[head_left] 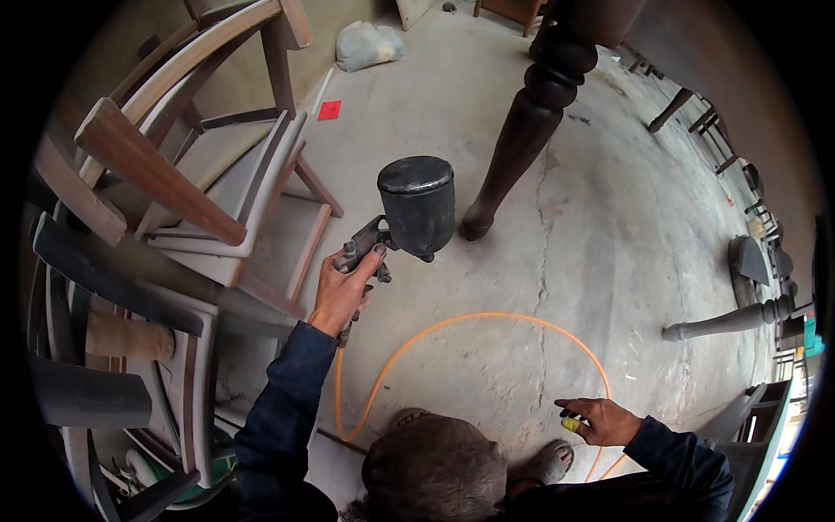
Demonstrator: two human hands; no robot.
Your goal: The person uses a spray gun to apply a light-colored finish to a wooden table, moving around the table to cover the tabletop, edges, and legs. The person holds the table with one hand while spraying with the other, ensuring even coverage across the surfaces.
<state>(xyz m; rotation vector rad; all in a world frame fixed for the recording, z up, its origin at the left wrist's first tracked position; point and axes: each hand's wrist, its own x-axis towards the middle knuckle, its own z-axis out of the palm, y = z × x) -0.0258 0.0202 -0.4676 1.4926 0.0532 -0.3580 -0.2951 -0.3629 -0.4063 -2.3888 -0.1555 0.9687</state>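
From where I stand, the left hand has its fingers wrapped around the handle of a paint spray gun, thumb pressed against the back of the body. The gun is raised over the concrete floor, in front of the person, its lidded black cup near a dark turned table leg. An orange air hose drops from below that grip and loops across the concrete toward the other side.

The right hand hangs low beside the hose, fingers partly curled; something yellow-green shows at them, but I cannot tell whether they are pinching it. Wooden chairs crowd the person's left, and beyond them a red square and a whitish sack lie on the floor.
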